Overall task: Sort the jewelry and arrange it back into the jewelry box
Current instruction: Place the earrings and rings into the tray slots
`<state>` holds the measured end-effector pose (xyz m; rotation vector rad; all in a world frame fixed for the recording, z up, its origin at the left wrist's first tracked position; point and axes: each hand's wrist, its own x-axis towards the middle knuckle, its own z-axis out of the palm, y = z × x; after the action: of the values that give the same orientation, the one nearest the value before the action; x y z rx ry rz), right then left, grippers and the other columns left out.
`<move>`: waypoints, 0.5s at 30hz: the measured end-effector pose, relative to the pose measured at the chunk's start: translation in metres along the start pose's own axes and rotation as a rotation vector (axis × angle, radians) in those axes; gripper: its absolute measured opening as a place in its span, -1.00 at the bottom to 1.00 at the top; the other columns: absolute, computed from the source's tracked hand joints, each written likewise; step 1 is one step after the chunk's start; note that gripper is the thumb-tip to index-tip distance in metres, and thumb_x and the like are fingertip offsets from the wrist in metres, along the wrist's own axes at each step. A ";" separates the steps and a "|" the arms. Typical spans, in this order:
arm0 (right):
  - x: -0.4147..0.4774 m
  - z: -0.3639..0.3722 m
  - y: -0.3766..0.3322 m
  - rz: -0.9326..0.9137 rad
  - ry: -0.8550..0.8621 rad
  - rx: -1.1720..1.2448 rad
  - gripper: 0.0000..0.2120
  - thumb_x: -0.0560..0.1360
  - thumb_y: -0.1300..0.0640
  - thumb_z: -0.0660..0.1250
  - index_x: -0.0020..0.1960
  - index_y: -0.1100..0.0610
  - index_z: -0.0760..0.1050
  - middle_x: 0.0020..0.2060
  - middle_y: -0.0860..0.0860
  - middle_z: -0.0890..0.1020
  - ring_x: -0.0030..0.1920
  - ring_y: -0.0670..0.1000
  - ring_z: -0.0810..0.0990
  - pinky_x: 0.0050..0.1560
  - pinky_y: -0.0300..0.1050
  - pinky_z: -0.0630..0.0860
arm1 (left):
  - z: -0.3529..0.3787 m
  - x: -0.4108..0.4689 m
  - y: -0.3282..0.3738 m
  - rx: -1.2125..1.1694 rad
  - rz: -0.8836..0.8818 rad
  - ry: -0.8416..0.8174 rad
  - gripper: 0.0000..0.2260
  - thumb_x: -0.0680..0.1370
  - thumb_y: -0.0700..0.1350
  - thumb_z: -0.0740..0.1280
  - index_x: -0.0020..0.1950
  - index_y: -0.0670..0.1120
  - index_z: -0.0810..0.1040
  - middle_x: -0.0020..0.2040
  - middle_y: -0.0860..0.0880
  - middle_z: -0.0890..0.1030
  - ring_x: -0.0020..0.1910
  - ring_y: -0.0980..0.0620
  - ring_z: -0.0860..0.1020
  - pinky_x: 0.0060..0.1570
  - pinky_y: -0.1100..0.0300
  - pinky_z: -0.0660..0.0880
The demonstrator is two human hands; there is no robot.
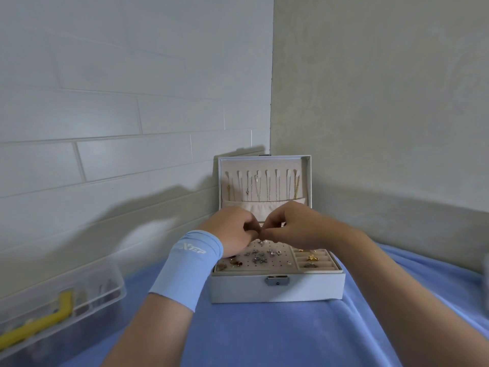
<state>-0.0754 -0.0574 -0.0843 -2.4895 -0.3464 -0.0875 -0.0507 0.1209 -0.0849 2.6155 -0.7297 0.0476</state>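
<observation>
A white jewelry box stands open on the blue cloth, its lid upright with several necklaces hanging inside. Earrings sit on the perforated tray and rings in the slots at right. My left hand and my right hand meet fingertip to fingertip over the back of the tray. Both pinch something tiny between them; it is too small to make out. A light blue sleeve covers my left wrist.
A clear plastic container with a yellow tool and small items lies at the left edge. The blue cloth covers the surface in front. White tiled wall at left, pale wall at right, meeting behind the box.
</observation>
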 end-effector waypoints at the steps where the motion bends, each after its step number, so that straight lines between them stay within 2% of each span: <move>1: -0.002 0.002 -0.005 -0.001 -0.008 -0.006 -0.87 0.51 -0.01 0.44 -0.16 -0.02 0.71 -0.21 0.00 0.71 -0.22 -0.03 0.59 -0.10 -0.09 0.57 | -0.002 -0.007 -0.003 0.000 -0.009 0.003 -0.86 0.61 -0.04 0.29 0.07 0.09 0.64 -0.04 0.08 0.63 -0.04 0.06 0.60 -0.03 0.17 0.51; 4: -0.011 0.011 -0.024 -0.020 -0.034 -0.018 -0.86 0.52 -0.01 0.43 -0.21 -0.05 0.67 -0.29 -0.08 0.68 -0.25 -0.07 0.61 -0.17 -0.12 0.58 | -0.012 -0.034 -0.015 0.011 -0.030 0.015 -0.91 0.60 -0.02 0.30 0.00 0.11 0.60 -0.08 0.13 0.59 -0.10 0.10 0.58 -0.11 0.23 0.48; 6: -0.016 0.022 -0.038 -0.041 -0.055 -0.063 -0.88 0.51 0.00 0.43 -0.18 -0.02 0.69 -0.24 -0.04 0.71 -0.18 0.01 0.66 -0.08 -0.03 0.63 | -0.019 -0.056 -0.026 0.047 -0.054 0.004 -0.92 0.59 -0.02 0.30 0.00 0.11 0.60 -0.05 0.13 0.58 -0.08 0.11 0.56 -0.10 0.22 0.45; 8: -0.021 0.035 -0.055 -0.069 -0.100 -0.089 -0.90 0.50 0.00 0.43 -0.12 -0.02 0.70 -0.18 -0.05 0.71 -0.15 0.00 0.67 -0.03 0.04 0.66 | -0.025 -0.079 -0.037 0.078 -0.092 -0.038 -0.93 0.59 -0.02 0.30 0.00 0.11 0.58 -0.03 0.11 0.58 -0.07 0.10 0.54 -0.07 0.22 0.44; 12: -0.030 0.071 -0.083 -0.129 -0.258 -0.152 -0.92 0.49 0.04 0.45 -0.03 -0.08 0.71 -0.17 -0.16 0.70 -0.18 -0.16 0.64 -0.07 -0.16 0.61 | -0.026 -0.120 -0.057 0.107 -0.180 -0.168 -0.89 0.58 -0.05 0.31 0.07 0.07 0.59 -0.18 0.18 0.52 -0.19 0.16 0.51 -0.19 0.28 0.38; 14: -0.031 0.091 -0.093 -0.142 -0.327 -0.203 -0.88 0.50 0.06 0.46 0.02 -0.08 0.70 -0.11 -0.17 0.68 -0.26 -0.20 0.61 -0.17 -0.23 0.54 | -0.027 -0.135 -0.066 0.136 -0.227 -0.226 -0.87 0.57 -0.05 0.32 0.09 0.07 0.59 -0.23 0.16 0.55 -0.21 0.13 0.55 -0.22 0.29 0.40; 15: -0.031 0.100 -0.097 -0.151 -0.352 -0.230 -0.85 0.50 0.07 0.46 0.07 -0.07 0.69 -0.07 -0.15 0.68 -0.22 -0.18 0.61 -0.15 -0.22 0.53 | -0.028 -0.140 -0.070 0.141 -0.247 -0.256 -0.89 0.56 -0.03 0.33 0.06 0.08 0.59 -0.23 0.13 0.60 -0.23 0.10 0.58 -0.23 0.28 0.43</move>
<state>-0.1335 0.0697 -0.1141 -2.7003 -0.7071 0.2677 -0.1335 0.2547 -0.1071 2.8603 -0.4929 -0.3242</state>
